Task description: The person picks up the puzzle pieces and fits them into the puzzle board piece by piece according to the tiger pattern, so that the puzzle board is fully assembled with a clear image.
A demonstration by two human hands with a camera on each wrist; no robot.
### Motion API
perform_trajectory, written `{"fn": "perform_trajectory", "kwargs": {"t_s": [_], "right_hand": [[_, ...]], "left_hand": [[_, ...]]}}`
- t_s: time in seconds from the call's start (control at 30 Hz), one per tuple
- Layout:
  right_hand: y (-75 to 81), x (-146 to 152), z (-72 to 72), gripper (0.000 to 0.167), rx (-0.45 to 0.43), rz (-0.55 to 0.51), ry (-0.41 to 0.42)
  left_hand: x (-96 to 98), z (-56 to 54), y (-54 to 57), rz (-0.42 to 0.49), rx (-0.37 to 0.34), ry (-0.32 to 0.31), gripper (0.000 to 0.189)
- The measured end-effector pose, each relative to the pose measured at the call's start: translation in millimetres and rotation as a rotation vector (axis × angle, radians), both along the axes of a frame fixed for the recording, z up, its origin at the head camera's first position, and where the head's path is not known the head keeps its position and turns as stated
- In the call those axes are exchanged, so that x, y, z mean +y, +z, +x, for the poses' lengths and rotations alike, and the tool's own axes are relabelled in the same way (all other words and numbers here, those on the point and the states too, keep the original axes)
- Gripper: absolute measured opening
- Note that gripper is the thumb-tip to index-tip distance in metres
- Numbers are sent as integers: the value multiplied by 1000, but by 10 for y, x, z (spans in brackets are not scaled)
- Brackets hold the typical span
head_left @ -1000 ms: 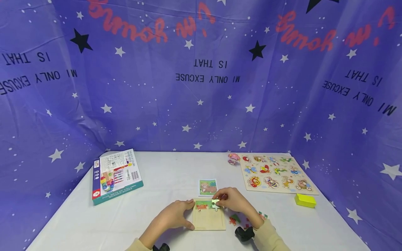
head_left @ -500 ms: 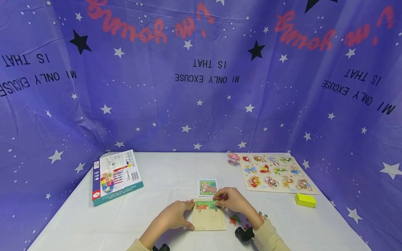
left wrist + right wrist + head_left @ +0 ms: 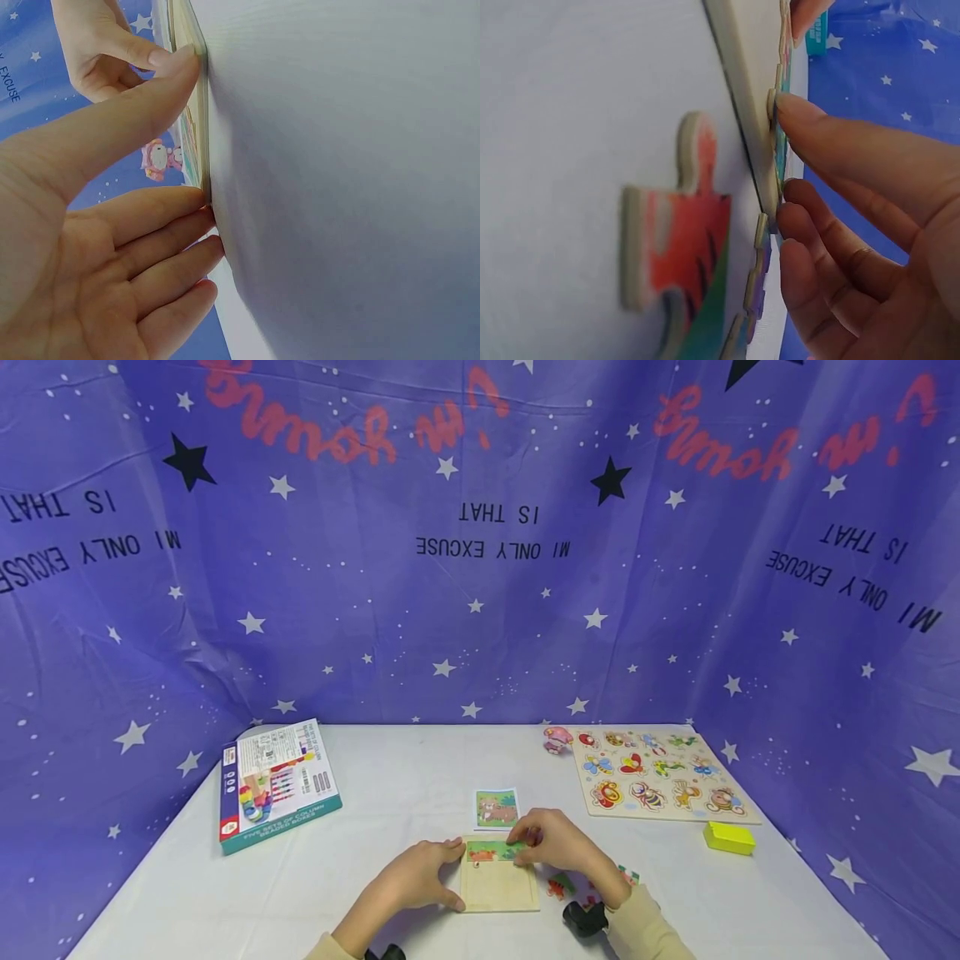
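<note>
Lowered since earlier, the green puzzle piece (image 3: 507, 853) lies in the wooden tray (image 3: 498, 889); I see the right hand (image 3: 553, 841) pinching it, the left hand (image 3: 414, 873) (spread) touching the tray.

Location was a curtained-off tabletop play area, room type undetermined. Purple star-printed fabric (image 3: 495, 627) walled three sides of a white table (image 3: 420, 764) bearing a puzzle tray (image 3: 498, 888), boxed bead set (image 3: 281, 785) and picture board (image 3: 666, 816).

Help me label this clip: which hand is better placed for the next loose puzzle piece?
Probably the right hand: loose pieces lie on its side of the board, while the left hand touches the opposite edge.
</note>
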State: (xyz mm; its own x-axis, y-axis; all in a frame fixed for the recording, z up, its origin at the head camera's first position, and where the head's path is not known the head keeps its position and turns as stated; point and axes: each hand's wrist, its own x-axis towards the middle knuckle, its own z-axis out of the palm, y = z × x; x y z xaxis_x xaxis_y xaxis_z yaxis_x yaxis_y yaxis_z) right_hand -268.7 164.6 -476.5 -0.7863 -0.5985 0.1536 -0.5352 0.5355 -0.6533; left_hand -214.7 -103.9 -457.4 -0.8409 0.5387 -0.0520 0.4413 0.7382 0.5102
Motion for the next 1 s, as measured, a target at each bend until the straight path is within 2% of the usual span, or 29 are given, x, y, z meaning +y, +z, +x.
{"fn": "perform_trajectory", "kwargs": {"t_s": [0.37,0.67,0.8,1.0], "right_hand": [[-21,-7,-9,16,22,-7,6],[113,112,-25,21,22,22,40],[171,216,-35,24,35,44,27],[175,346,-74,28,1,110,-5]], "left_hand": [[-4,-2,4,9,1,-4,82],[-11,5,0,9,2,-1,82],[-10,8,-8,20,0,-3,83],[-8,6,-18,17,1,-5,84]]}}
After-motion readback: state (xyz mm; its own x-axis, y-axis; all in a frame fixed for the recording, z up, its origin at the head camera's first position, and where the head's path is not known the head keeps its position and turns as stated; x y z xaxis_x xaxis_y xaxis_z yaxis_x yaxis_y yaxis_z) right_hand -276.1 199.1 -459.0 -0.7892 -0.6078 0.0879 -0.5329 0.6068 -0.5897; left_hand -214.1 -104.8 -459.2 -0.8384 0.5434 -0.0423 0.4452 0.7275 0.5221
